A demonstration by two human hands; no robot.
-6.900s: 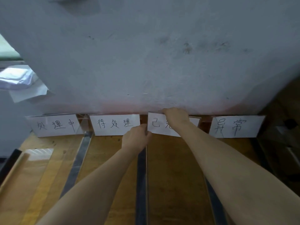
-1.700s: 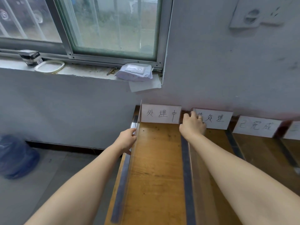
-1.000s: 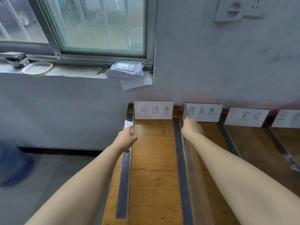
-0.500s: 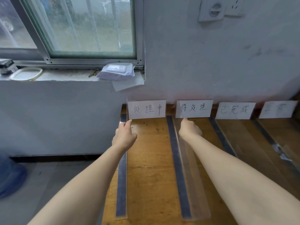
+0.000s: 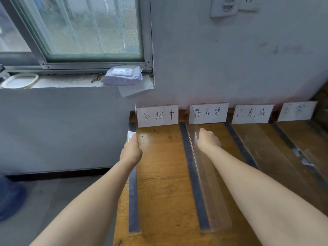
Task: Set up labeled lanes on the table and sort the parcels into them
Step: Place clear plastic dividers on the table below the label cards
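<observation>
The right grip has dropped from the 待处理 card to the 2nd clear divider, fingers curled, hold unclear; the left grip stays pinched on the leftmost divider, centre frame. Setup on the table looks nearly done; no parcels show.

Both arms outstretched — left hand pinches a clear divider (right hand curled, grip unclear).
</observation>
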